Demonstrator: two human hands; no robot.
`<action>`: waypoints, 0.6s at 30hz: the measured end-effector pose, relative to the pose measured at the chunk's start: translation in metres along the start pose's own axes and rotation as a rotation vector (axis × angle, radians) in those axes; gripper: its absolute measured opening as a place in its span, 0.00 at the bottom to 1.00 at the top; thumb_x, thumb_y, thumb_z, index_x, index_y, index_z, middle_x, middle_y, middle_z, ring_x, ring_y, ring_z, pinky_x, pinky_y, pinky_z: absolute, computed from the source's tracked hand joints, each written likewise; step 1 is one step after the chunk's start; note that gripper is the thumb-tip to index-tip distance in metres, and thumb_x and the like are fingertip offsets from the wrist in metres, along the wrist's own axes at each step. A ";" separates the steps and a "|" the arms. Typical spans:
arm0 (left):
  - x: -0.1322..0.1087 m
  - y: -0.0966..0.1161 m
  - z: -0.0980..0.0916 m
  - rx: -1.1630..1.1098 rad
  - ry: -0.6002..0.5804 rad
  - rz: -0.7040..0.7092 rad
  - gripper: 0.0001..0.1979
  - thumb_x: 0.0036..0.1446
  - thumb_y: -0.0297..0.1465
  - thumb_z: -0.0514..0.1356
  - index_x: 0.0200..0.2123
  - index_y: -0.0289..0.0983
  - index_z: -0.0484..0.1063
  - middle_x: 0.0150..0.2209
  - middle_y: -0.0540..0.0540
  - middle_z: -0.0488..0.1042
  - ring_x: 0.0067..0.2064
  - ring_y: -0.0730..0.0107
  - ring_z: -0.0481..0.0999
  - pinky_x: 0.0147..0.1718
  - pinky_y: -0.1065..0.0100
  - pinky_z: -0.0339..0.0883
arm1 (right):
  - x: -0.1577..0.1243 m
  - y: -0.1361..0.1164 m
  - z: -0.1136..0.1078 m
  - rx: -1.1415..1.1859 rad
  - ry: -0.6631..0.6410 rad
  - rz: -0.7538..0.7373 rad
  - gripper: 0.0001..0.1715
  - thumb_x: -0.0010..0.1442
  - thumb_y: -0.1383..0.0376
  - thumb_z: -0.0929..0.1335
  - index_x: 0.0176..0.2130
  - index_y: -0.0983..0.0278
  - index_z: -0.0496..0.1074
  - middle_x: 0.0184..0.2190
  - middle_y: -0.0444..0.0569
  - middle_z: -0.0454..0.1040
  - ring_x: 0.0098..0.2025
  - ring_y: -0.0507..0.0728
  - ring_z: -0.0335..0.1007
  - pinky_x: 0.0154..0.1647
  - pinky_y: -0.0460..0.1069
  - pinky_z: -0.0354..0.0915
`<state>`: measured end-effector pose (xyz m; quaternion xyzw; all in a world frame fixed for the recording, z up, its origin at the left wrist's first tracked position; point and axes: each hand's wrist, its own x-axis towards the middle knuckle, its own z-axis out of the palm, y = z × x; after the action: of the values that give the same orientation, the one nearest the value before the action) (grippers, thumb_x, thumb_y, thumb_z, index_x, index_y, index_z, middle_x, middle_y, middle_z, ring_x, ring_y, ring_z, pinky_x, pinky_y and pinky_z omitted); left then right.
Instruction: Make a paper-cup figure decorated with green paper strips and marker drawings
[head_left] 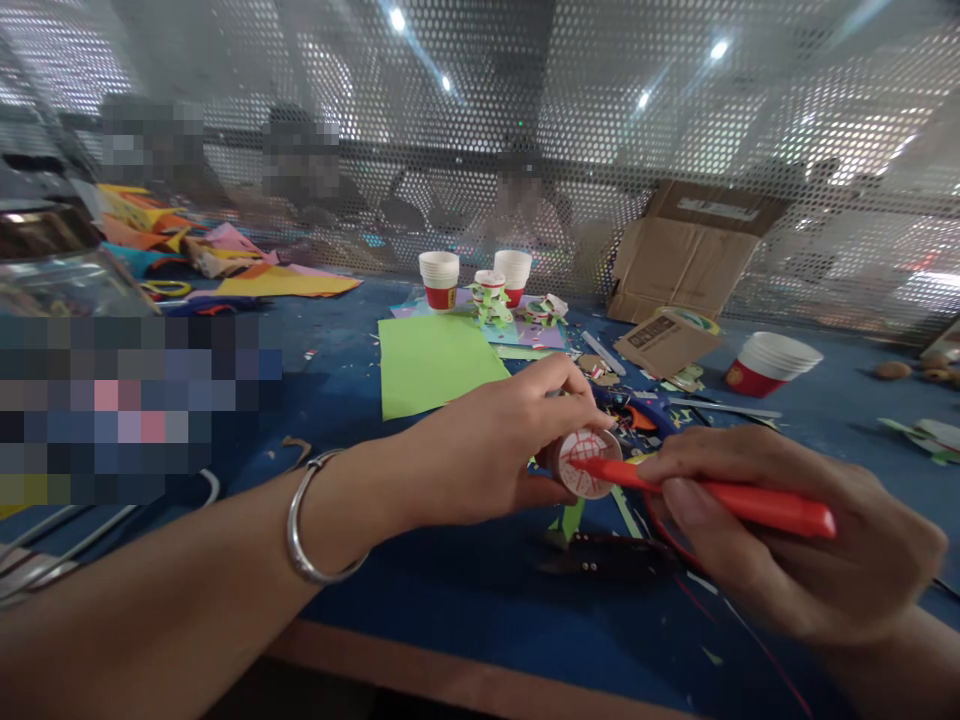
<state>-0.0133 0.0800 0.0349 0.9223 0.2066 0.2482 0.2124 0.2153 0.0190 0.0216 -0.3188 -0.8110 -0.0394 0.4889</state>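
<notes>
My left hand (525, 435), a silver bangle on its wrist, is closed around a cut-down paper cup (596, 480) and turns its round white base toward me. Red crossing lines and dots mark that base. Green paper strips (574, 518) hang just below it. In my right hand (780, 530) is a red marker (750, 503), its tip against the lined base. Underneath lies a dark-handled tool (615, 555), partly blurred. A light green paper sheet (435, 365) lies flat behind my left hand.
Stacked paper cups (439, 280) and small cup figures with green paper (491, 300) stand at the back. To the right are a cardboard box (679, 255) and another cup stack (772, 365). Coloured paper (292, 280) and a clear jar (67, 270) occupy the left. Scraps litter the blue table (450, 600).
</notes>
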 end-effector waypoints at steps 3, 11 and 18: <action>0.000 0.001 0.000 -0.004 -0.010 -0.004 0.19 0.60 0.31 0.67 0.55 0.37 0.74 0.55 0.40 0.68 0.52 0.62 0.75 0.51 0.64 0.72 | 0.001 0.002 -0.001 -0.012 0.003 0.001 0.11 0.59 0.72 0.69 0.39 0.57 0.77 0.30 0.41 0.83 0.24 0.50 0.78 0.26 0.44 0.73; 0.001 0.001 0.001 0.007 -0.022 -0.001 0.18 0.61 0.31 0.66 0.54 0.37 0.74 0.55 0.40 0.67 0.49 0.64 0.75 0.49 0.64 0.72 | 0.003 0.000 -0.002 -0.017 -0.005 -0.021 0.11 0.59 0.72 0.69 0.39 0.57 0.77 0.30 0.41 0.83 0.23 0.50 0.78 0.27 0.44 0.74; 0.001 0.001 0.000 -0.001 -0.026 0.001 0.19 0.61 0.32 0.67 0.54 0.37 0.74 0.55 0.40 0.68 0.53 0.60 0.74 0.52 0.62 0.72 | 0.004 -0.002 -0.002 0.015 -0.050 -0.021 0.14 0.57 0.74 0.69 0.40 0.56 0.76 0.30 0.41 0.83 0.23 0.52 0.79 0.25 0.45 0.74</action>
<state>-0.0123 0.0798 0.0352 0.9255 0.2030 0.2364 0.2154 0.2146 0.0186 0.0268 -0.3075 -0.8265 -0.0306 0.4705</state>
